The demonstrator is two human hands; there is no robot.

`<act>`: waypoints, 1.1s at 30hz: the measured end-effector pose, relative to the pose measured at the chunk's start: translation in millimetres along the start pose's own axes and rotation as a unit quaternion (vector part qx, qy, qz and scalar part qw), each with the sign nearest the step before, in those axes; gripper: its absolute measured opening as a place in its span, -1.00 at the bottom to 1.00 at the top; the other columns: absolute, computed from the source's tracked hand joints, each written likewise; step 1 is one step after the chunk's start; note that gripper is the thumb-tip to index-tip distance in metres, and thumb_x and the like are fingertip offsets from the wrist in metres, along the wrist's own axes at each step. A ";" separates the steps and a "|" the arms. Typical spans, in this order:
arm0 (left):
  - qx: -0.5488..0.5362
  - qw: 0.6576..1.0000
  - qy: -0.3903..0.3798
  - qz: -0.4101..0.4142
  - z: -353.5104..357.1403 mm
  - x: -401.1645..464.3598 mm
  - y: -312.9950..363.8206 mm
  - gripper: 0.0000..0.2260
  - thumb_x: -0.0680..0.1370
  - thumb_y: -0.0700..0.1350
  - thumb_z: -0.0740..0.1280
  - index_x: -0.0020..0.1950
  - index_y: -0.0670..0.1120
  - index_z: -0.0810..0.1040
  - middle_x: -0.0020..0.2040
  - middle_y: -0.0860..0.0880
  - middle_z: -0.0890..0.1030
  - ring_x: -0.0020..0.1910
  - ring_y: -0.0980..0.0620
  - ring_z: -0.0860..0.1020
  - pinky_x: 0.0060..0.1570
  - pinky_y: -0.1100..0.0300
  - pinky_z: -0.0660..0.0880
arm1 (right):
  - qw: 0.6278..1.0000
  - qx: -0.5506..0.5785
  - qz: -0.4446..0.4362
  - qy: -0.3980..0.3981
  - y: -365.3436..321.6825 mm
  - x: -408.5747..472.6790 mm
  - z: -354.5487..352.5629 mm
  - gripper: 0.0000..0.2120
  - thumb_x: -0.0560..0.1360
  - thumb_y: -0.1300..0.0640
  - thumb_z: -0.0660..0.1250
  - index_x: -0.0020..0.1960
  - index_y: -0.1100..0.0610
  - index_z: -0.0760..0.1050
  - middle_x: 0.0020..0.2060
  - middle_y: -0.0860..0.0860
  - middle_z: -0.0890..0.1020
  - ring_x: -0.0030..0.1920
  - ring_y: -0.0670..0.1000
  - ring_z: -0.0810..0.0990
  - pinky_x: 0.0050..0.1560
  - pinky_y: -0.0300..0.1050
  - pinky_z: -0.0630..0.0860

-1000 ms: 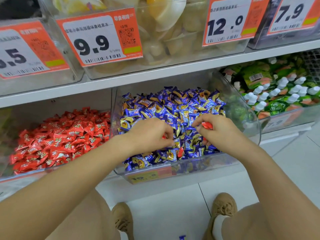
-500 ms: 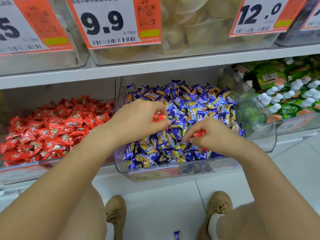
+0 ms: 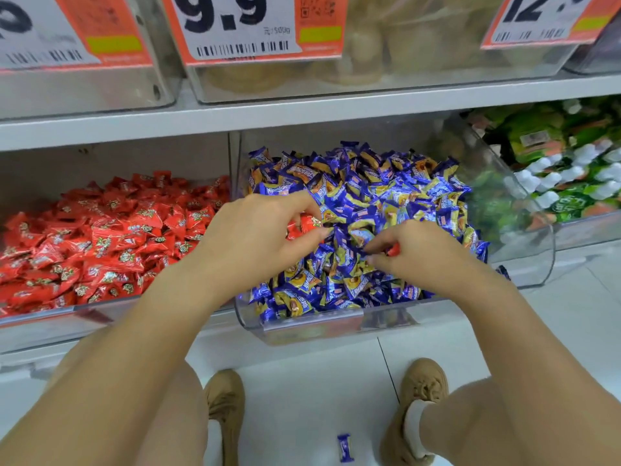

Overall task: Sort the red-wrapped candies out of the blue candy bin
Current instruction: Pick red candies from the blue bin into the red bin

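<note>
Here each hand, left (image 3: 255,243) and right (image 3: 416,253), pinches red candy inside the bin's front rim (image 3: 312,326).

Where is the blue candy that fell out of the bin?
Head view: the stray blue candy lies on the white floor at bottom centre, between the tan shoes, nearer the right one.

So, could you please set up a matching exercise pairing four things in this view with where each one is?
Things:
1. red-wrapped candy
2. stray blue candy
3. 9.9 price tag
4. green pouches

Places:
A. bin right of the blue candy bin
B. floor between the shoes
C. pinched in the left hand
D. upper shelf bin front

Pairs: 1-C, 2-B, 3-D, 4-A
</note>
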State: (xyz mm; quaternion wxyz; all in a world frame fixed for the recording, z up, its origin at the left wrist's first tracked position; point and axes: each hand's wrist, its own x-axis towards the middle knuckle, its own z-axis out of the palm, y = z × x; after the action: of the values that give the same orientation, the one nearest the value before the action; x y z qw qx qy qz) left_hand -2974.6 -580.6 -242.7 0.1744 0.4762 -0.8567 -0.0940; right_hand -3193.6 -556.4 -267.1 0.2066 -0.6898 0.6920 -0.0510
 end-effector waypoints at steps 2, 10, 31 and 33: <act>0.026 1.000 -0.016 -0.008 0.1 -0.3 0.5 -0.67 0.46 0.27 0.13 0.05 0.15 0.52 -0.24 0.14 0.54 -0.28 0.12 0.44 -0.39 0.21 0.25 | 1.000 0.013 -0.017 0.010 -4.9 0.2 6.6 -0.89 0.48 -0.04 0.36 -0.06 -0.10 0.65 -0.14 -0.13 0.67 -0.08 -0.05 0.60 -0.04 -0.07 0.56; -0.038 0.999 0.029 -0.020 1.7 1.6 -7.1 -0.69 0.46 0.27 0.26 -0.19 0.08 0.29 -0.40 0.02 0.46 -0.38 0.01 0.44 -0.37 0.10 0.35 | 0.997 -0.033 -0.066 -0.031 -20.0 4.5 21.2 -0.71 0.53 0.07 0.27 0.22 -0.14 0.53 0.03 -0.08 0.65 -0.03 -0.02 0.58 -0.02 -0.09 0.53; -0.498 0.794 0.033 -0.347 -75.1 -72.2 -139.1 -0.77 0.65 -0.04 0.17 0.01 -0.15 0.53 -0.30 -0.05 0.56 -0.45 0.09 0.48 -0.57 0.37 0.27 | 0.945 0.255 -0.203 -0.023 -211.0 28.0 22.9 -0.89 0.49 0.21 0.37 -0.04 0.02 0.56 -0.09 -0.10 0.60 -0.06 -0.13 0.55 0.05 -0.26 0.44; -0.532 0.764 0.050 -0.361 -75.1 -76.6 -148.0 -0.76 0.63 -0.01 0.20 0.08 -0.15 0.56 -0.07 -0.08 0.63 -0.11 0.02 0.60 -0.40 0.27 0.51 | 0.958 0.196 -0.207 -0.018 -228.6 38.6 30.6 -0.80 0.55 0.07 0.30 0.16 0.01 0.55 0.14 -0.04 0.59 0.18 -0.05 0.52 0.20 -0.21 0.37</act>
State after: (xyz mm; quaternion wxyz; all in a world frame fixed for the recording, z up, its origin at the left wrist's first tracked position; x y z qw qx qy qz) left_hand -2792.4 -593.5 -237.9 0.3958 0.5854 -0.4237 -0.5667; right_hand -2967.8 -597.4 -222.0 0.3350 -0.7648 0.5064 -0.2154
